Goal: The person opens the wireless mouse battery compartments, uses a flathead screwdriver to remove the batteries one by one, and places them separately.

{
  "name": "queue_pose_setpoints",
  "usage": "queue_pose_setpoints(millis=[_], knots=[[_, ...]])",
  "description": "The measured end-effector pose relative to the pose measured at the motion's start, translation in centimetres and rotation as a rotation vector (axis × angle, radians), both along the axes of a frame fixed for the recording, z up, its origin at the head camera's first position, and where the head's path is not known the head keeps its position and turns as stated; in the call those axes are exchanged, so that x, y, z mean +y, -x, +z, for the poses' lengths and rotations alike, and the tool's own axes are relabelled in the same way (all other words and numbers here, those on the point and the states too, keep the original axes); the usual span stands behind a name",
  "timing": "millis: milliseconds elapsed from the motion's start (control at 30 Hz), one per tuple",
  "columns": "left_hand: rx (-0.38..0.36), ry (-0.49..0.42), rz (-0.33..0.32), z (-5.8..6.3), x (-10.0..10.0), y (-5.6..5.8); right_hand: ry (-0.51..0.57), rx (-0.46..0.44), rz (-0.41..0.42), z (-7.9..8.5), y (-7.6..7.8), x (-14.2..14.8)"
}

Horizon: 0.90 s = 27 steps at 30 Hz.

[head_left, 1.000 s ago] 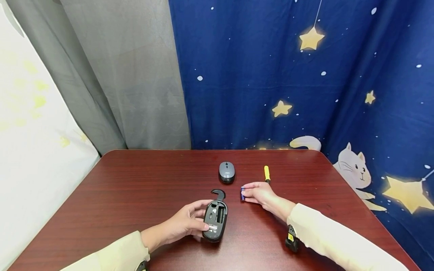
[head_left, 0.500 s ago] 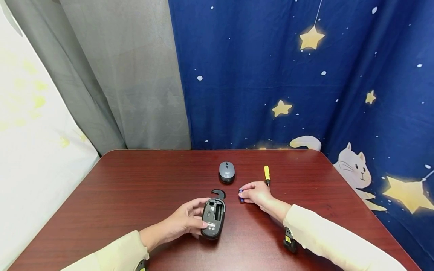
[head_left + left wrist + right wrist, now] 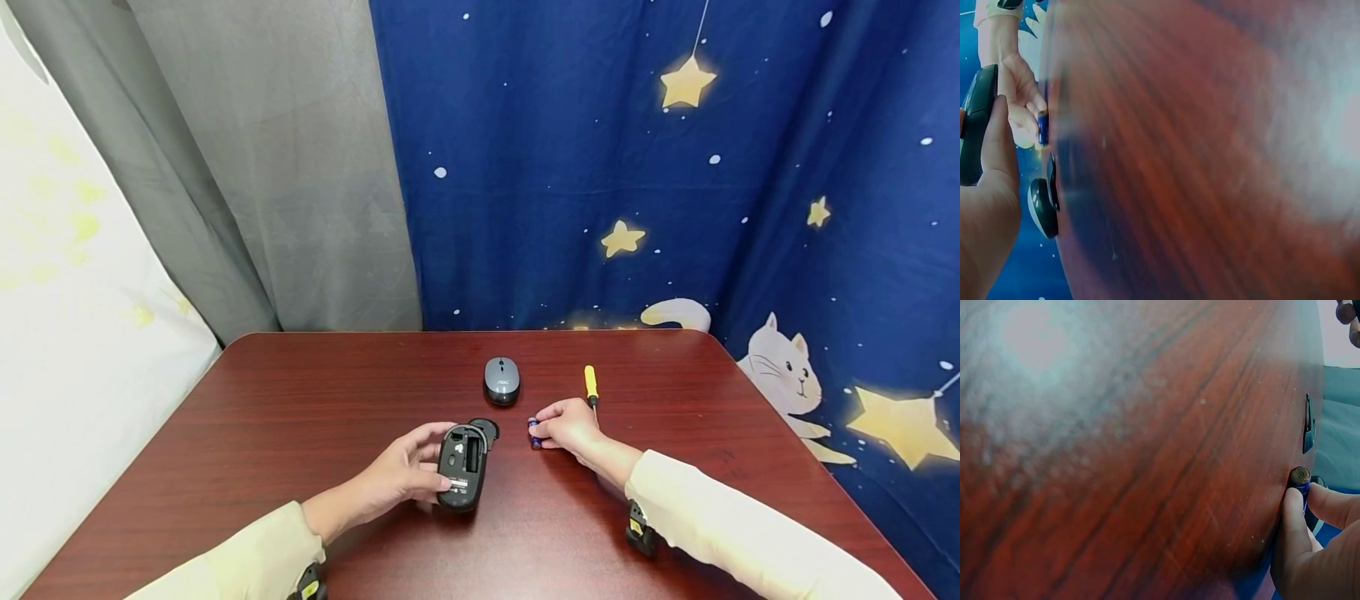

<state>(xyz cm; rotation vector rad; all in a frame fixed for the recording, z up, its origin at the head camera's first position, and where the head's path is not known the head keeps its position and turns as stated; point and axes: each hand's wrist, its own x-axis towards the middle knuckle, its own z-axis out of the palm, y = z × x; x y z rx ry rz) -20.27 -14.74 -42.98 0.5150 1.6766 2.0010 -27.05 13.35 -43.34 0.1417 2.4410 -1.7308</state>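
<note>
Currently the left hand point(image 3: 401, 473) grips a black mouse point(image 3: 463, 475) near the middle of the table point(image 3: 300, 417), its thumb on the label and its fingers curled behind the left side. The mouse is raised off the wood, underside up, with a long slot open to view. Just beyond its far end, partly hidden by it in the head view, a dark cover point(image 3: 489, 428) lies on the table. To the right, the right hand point(image 3: 570, 427) pinches a blue battery point(image 3: 535, 433) between thumb and fingertips, low over the table; whether the battery touches the wood I cannot tell. Farther back, between the two hands, a grey mouse point(image 3: 502, 382) sits right way up. A yellow screwdriver point(image 3: 591, 383) lies just beyond the right hand, handle to the far side. Behind the table hang a grey curtain point(image 3: 300, 183) and a blue curtain point(image 3: 555, 167) with stars.
</note>
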Motion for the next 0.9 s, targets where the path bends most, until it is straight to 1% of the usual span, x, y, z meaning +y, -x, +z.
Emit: queue_pose_setpoints(millis=[133,233,467,567,667,767,833,900], knots=[[0.071,0.037,0.039,0.1,-0.4,0.5,-0.009,0.001,0.004,0.1,0.1,0.1],[0.158,0.065,0.068,0.2,-0.7,1.0,-0.011,-0.003,0.007,0.3,0.1,0.1],[0.409,0.156,0.176,0.4,-1.3,2.0,-0.007,-0.018,0.019,0.6,0.0,0.3],[0.514,0.195,0.205,0.6,-1.4,2.4,-0.001,-0.023,0.027,0.7,-0.1,0.5],[0.606,0.242,0.212,0.9,-1.5,2.6,0.004,-0.019,0.049,0.8,-0.1,0.6],[0.740,0.305,0.213,1.0,-1.6,2.8,0.009,-0.022,0.059,0.9,-0.1,0.7],[0.839,0.336,0.209,1.8,-1.5,2.4,0.013,-0.031,0.047,0.8,-0.1,0.7],[0.941,0.374,0.212,2.0,-1.5,2.4,0.015,-0.042,0.032,0.6,0.0,0.6]])
